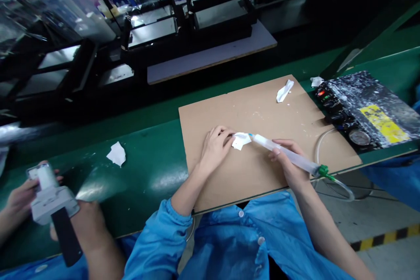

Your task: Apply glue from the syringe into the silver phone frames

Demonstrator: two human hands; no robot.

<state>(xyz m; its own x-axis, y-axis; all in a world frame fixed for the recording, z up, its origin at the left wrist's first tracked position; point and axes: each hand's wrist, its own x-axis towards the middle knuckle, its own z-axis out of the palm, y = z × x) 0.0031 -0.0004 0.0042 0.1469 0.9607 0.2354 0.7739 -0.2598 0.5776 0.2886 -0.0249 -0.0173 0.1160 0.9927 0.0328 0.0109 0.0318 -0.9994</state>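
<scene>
My right hand (288,162) is wrapped round a translucent dispensing syringe (285,152), held at a slant. Its blue needle hub (251,136) points left, and the tip is over a small torn piece of white paper (241,140). At the syringe's rear end is a green cap (323,170) with a clear hose attached. My left hand (216,144) rests on the brown board (249,175) at the paper's left edge. Its fingers are curled together around something small near the needle tip, too hidden to name.
A dispenser control box (370,109) with dial and gauge stands at the right. Paper scraps lie on the board (285,91) and green bench (116,154). At left, a co-worker's hands hold a white-grey device (54,203). Black-framed trays (152,33) stand behind.
</scene>
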